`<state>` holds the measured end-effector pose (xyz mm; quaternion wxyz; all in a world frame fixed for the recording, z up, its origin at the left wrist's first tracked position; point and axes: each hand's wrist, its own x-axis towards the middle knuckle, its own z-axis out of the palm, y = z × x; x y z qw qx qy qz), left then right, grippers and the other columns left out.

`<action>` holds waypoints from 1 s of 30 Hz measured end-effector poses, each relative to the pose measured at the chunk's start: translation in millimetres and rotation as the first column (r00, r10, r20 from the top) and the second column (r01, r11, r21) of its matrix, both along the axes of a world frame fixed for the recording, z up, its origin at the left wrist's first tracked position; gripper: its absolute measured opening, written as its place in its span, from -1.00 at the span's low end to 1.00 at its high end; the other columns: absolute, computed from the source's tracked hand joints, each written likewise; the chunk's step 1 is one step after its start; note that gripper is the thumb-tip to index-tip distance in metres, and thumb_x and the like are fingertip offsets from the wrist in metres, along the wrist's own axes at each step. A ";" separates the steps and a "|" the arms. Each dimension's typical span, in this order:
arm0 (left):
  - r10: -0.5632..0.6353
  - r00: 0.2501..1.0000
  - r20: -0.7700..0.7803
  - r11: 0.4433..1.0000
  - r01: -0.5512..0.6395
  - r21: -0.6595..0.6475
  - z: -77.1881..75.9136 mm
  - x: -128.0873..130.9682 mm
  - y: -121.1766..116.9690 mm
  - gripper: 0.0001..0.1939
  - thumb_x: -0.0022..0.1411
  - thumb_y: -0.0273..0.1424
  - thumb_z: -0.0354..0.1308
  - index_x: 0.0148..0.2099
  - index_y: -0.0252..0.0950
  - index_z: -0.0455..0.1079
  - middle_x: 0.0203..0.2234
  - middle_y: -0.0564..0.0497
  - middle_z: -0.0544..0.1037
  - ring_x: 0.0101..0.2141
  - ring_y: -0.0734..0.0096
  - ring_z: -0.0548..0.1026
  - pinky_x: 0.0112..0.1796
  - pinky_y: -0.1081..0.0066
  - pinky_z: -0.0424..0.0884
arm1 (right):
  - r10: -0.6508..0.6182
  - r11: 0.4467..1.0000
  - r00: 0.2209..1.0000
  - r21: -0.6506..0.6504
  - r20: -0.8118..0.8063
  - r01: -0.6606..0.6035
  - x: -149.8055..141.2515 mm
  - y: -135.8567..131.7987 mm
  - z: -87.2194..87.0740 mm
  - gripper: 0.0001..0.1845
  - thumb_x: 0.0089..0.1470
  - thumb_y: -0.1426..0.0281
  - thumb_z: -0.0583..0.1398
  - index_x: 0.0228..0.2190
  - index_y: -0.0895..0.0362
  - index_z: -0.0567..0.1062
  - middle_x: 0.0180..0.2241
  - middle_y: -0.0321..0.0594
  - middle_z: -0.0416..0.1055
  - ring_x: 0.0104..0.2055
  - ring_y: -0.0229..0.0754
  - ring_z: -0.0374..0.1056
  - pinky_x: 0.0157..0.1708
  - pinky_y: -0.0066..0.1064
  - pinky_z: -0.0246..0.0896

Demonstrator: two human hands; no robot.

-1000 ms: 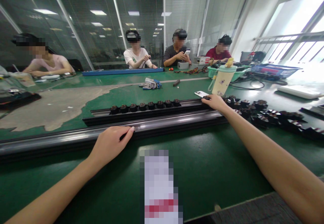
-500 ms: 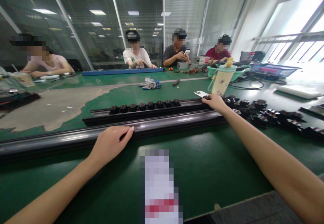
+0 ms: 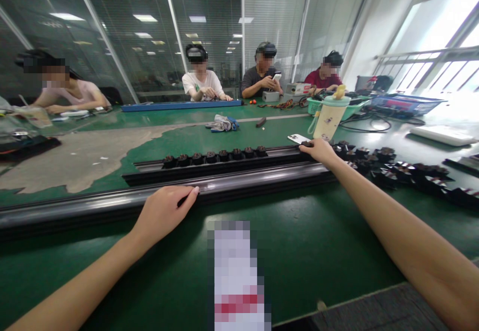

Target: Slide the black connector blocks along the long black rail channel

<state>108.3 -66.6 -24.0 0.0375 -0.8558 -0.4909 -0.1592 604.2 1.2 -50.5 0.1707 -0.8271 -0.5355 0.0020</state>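
A long black rail (image 3: pixel 247 179) with a glossy top runs across the green table. My left hand (image 3: pixel 164 207) is closed over its near edge, thumb along the top; the other fingers are mostly hidden. Behind it lies a second black rail (image 3: pixel 284 155), with a row of small black socket-like pieces (image 3: pixel 210 158) seated along its middle. At that rail's right end, my right hand (image 3: pixel 322 152) pinches a small black piece (image 3: pixel 307 144), partly covered by the fingers. Whether that piece touches the rail I cannot tell.
Several loose black pieces (image 3: pixel 407 172) lie to the right. A white phone (image 3: pixel 297 138) and a cream cup (image 3: pixel 329 116) stand just beyond my right hand. Farther off are gloves (image 3: pixel 222 123), a blue bar (image 3: pixel 179 105) and a green basket (image 3: pixel 315 106). Several people sit across the table.
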 end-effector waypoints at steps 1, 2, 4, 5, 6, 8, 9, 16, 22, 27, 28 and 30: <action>0.000 1.000 0.001 1.000 0.000 -0.001 0.1 0.1 0.1 -0.34 0.45 0.02 -0.26 -0.18 -0.20 0.61 -0.11 -0.11 0.68 -0.09 0.04 0.61 -0.07 0.21 0.43 | -0.001 1.000 1.000 0.000 -0.002 0.001 -0.1 -0.2 0.1 -0.43 0.20 0.04 0.13 -0.16 0.31 0.60 -0.24 0.09 0.53 -0.17 0.05 0.46 -0.22 -0.30 0.25; -0.003 1.000 0.003 1.000 0.003 -0.003 0.4 0.2 0.2 -0.34 0.45 0.02 -0.26 -0.17 -0.20 0.61 -0.11 -0.11 0.68 -0.08 0.04 0.61 -0.07 0.21 0.43 | -0.001 1.000 1.000 0.001 -0.005 0.002 -0.2 -0.4 0.3 -0.43 0.20 0.04 0.13 -0.15 0.31 0.60 -0.24 0.09 0.53 -0.16 0.05 0.46 -0.21 -0.30 0.25; -0.009 1.000 0.008 1.000 0.009 -0.007 0.9 0.6 0.2 -0.34 0.45 0.02 -0.26 -0.17 -0.21 0.61 -0.11 -0.11 0.68 -0.08 0.03 0.60 -0.05 0.19 0.43 | -0.003 1.000 1.000 0.007 -0.010 0.003 -0.4 -0.7 0.3 -0.43 0.19 0.05 0.14 -0.14 0.31 0.60 -0.24 0.10 0.53 -0.16 0.05 0.46 -0.20 -0.30 0.26; -0.010 1.000 0.008 1.000 0.010 -0.009 1.2 0.9 0.2 -0.34 0.45 0.02 -0.26 -0.17 -0.21 0.61 -0.11 -0.12 0.68 -0.09 0.03 0.61 -0.05 0.18 0.43 | -0.004 1.000 1.000 0.010 -0.012 0.004 -0.5 -0.7 0.3 -0.43 0.19 0.05 0.14 -0.13 0.31 0.60 -0.23 0.10 0.53 -0.15 0.05 0.46 -0.20 -0.31 0.26; -0.011 1.000 0.008 1.000 0.011 -0.012 1.3 1.1 0.2 -0.34 0.45 0.02 -0.26 -0.18 -0.21 0.61 -0.12 -0.12 0.68 -0.09 0.02 0.61 -0.05 0.18 0.43 | -0.005 1.000 1.000 0.015 -0.013 0.006 -0.6 -0.7 0.3 -0.43 0.19 0.05 0.14 -0.12 0.32 0.60 -0.22 0.11 0.53 -0.15 0.05 0.46 -0.20 -0.31 0.26; -0.010 1.000 0.010 1.000 0.010 -0.015 1.1 1.4 0.3 -0.34 0.44 0.02 -0.26 -0.19 -0.20 0.61 -0.12 -0.11 0.68 -0.09 0.02 0.61 -0.05 0.18 0.43 | -0.013 1.000 1.000 0.021 -0.014 0.013 -1.1 -0.7 0.2 -0.42 0.18 0.05 0.15 -0.11 0.32 0.59 -0.21 0.12 0.53 -0.14 0.05 0.46 -0.20 -0.31 0.27; -0.007 1.000 0.012 1.000 0.007 -0.016 0.9 1.5 0.3 -0.34 0.44 0.02 -0.26 -0.19 -0.20 0.61 -0.12 -0.11 0.68 -0.09 0.02 0.60 -0.04 0.18 0.43 | -0.015 1.000 1.000 0.023 -0.016 0.015 -1.4 -0.7 0.2 -0.42 0.18 0.05 0.16 -0.11 0.33 0.59 -0.21 0.12 0.53 -0.15 0.05 0.46 -0.20 -0.32 0.27; 0.002 1.000 0.000 1.000 -0.002 -0.006 -0.1 0.4 0.1 -0.32 0.45 0.03 -0.28 -0.17 -0.21 0.61 -0.10 -0.11 0.68 -0.07 0.01 0.60 -0.05 0.18 0.44 | -0.027 0.999 0.999 0.028 -0.018 0.027 -4.0 -0.6 -0.1 -0.48 0.21 0.13 0.16 -0.10 0.34 0.58 -0.19 0.15 0.53 -0.13 0.05 0.47 -0.20 -0.33 0.26; 0.003 1.000 0.001 1.000 -0.003 -0.006 -0.2 0.9 0.0 -0.33 0.45 0.03 -0.27 -0.18 -0.21 0.61 -0.11 -0.12 0.68 -0.08 0.01 0.61 -0.05 0.17 0.44 | -0.035 0.999 0.999 0.024 -0.011 0.035 -5.6 -0.8 0.3 -0.51 0.22 0.16 0.15 -0.10 0.34 0.57 -0.18 0.16 0.53 -0.11 0.07 0.47 -0.17 -0.31 0.26; 0.004 1.000 -0.003 1.000 -0.004 -0.002 1.5 2.5 -0.9 -0.31 0.45 0.03 -0.29 -0.20 -0.21 0.61 -0.12 -0.12 0.68 -0.08 0.01 0.61 -0.07 0.18 0.44 | -0.033 0.999 0.999 0.027 -0.001 0.033 -5.3 -0.6 -0.1 -0.51 0.22 0.16 0.14 -0.10 0.34 0.57 -0.17 0.16 0.53 -0.11 0.06 0.46 -0.16 -0.31 0.26; 0.004 1.000 -0.004 1.000 -0.004 -0.004 1.8 2.6 -1.1 -0.31 0.45 0.03 -0.30 -0.20 -0.21 0.61 -0.11 -0.12 0.68 -0.08 0.01 0.61 -0.07 0.18 0.44 | -0.034 0.999 0.999 0.029 0.001 0.034 -5.1 -0.5 -0.6 -0.51 0.21 0.16 0.15 -0.10 0.34 0.57 -0.18 0.16 0.53 -0.11 0.07 0.46 -0.16 -0.32 0.26; 0.005 1.000 -0.008 1.000 -0.006 -0.011 2.3 2.7 -1.3 -0.31 0.45 0.03 -0.30 -0.19 -0.21 0.61 -0.10 -0.11 0.68 -0.07 0.03 0.61 -0.06 0.19 0.44 | -0.032 0.999 0.999 0.035 0.005 0.032 -5.0 -0.4 -1.6 -0.51 0.21 0.16 0.14 -0.12 0.35 0.57 -0.19 0.17 0.53 -0.12 0.06 0.46 -0.16 -0.32 0.26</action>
